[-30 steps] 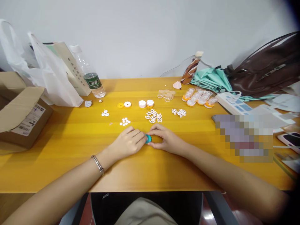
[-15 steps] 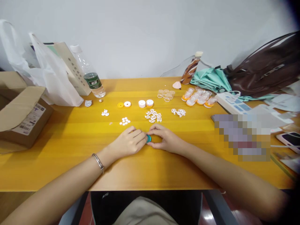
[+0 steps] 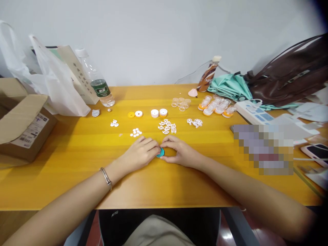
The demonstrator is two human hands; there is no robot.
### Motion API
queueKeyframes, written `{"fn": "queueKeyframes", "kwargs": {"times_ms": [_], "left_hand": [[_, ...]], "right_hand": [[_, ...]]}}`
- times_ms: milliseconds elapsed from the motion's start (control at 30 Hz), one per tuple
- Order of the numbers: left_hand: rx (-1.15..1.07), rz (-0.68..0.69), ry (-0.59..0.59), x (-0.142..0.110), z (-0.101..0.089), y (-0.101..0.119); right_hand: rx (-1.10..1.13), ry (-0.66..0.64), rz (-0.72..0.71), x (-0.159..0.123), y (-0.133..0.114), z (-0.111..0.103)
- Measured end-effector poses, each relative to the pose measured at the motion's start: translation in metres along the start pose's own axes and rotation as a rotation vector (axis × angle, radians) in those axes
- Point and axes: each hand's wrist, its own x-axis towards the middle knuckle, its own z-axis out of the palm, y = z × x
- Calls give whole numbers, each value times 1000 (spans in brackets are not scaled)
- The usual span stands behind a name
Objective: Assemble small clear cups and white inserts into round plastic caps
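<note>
From where I stand, one small teal piece [image 3: 161, 152] is held over the near half of the table [image 3: 153, 188]. The left hand [image 3: 139, 152] is closed, its fingers curled against the piece's left side; its fingertip contact is hidden from me. The right hand [image 3: 187, 153] has thumb and forefinger bowed apart in a C, forefinger tip at the piece's far edge, thumb tip at its near edge.

Handling, in my judgement: the piece should be held level, steadied by the right pinch while the left fingers apply light, even pressure. Force on one edge alone could tip it out of such a fingertip grip.

Pose: the forearms [image 3: 74, 205] converge from either side. The left hand is palm down, knuckles up; the right is turned thumb side inward, a gap showing between its digits. Both are low over the wood; whether they rest on it I cannot tell.

Just beyond the hands lie white discs [image 3: 135, 133], toward the left, and white spoked parts [image 3: 167, 126], straight ahead. Farther off, in line with the hands, stand white round caps [image 3: 154, 113]. Farther still, ahead of the right hand, are clear rings [image 3: 181, 103], with orange-based pieces [image 3: 217, 105] to their right.
</note>
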Motion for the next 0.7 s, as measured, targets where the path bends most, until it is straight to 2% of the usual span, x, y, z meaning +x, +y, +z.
{"fn": "queueKeyframes", "kwargs": {"times_ms": [167,400,700], "left_hand": [[102,77,35,-2,-1,-1],[195,175,74,1,-13,8],[146,132,46,3,-11,9]], "right_hand": [[8,9,-3,-1,1,0],[6,2,-6,-1,-1,-1],[-26,-1,-11,0,-1,0]]}}
